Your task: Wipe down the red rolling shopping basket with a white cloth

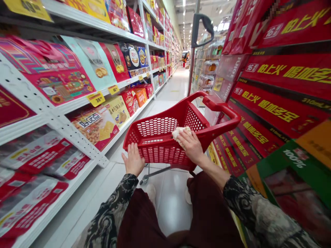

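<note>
Red shopping basket (160,151): left hand (133,161) open, bracing near wall; right hand (191,145) curled over white cloth (179,131) at rim; firm overlapping strokes should wipe best.

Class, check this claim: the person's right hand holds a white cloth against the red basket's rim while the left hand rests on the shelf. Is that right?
No. The head view shows the left hand on the near rim of the red basket, not on the shelf. The right hand does hold the white cloth against the rim.
</note>
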Demonstrator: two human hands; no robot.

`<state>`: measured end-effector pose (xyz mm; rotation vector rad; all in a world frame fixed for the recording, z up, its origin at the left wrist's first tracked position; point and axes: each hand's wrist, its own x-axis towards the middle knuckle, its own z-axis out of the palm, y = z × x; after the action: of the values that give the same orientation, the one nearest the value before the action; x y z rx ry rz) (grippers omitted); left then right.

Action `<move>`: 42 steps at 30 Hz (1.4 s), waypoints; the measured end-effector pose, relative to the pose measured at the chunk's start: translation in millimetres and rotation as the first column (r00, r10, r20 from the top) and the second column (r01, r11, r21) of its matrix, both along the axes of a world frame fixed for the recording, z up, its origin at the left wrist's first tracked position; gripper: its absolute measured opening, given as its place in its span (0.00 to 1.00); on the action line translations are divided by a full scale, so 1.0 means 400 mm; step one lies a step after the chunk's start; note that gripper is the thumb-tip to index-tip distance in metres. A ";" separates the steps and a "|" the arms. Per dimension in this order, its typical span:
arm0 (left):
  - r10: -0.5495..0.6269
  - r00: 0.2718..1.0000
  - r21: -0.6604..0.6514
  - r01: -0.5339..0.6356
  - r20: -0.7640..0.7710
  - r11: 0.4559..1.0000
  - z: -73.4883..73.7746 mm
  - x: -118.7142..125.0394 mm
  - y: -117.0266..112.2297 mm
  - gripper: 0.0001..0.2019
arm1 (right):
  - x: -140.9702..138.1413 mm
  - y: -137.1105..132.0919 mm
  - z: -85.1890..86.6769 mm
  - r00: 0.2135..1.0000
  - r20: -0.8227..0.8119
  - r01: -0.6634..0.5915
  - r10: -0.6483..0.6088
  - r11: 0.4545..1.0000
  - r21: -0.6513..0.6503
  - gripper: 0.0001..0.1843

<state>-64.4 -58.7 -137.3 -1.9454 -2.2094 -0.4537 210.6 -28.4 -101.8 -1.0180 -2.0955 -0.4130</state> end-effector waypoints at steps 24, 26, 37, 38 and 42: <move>-0.035 0.994 -0.111 0.024 -0.100 0.994 0.004 0.040 0.096 0.42 | 0.169 0.248 0.048 1.000 0.029 0.008 -0.001 0.971 -0.240 0.15; -0.031 0.994 -0.119 0.019 -0.100 0.993 0.016 0.054 0.100 0.41 | 0.174 0.270 0.053 1.000 0.019 0.016 -0.012 0.968 -0.249 0.15; -0.105 0.986 -0.157 0.085 -0.126 0.984 0.039 0.113 0.086 0.35 | 0.210 0.342 0.066 0.996 0.013 0.085 -0.084 0.972 -0.217 0.16; -0.113 0.985 -0.153 0.092 -0.129 0.984 0.038 0.118 0.085 0.35 | 0.212 0.342 0.070 0.993 0.027 0.115 -0.112 0.967 -0.227 0.17; -0.109 0.987 -0.175 0.087 -0.116 0.981 0.043 0.151 0.081 0.35 | 0.175 0.314 0.075 0.977 0.114 0.201 -0.178 0.947 -0.249 0.16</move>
<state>-4.1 -26.3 -119.9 -2.1118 -2.1435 -0.1551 280.6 97.1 -72.0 -1.3855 -2.1802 -0.2869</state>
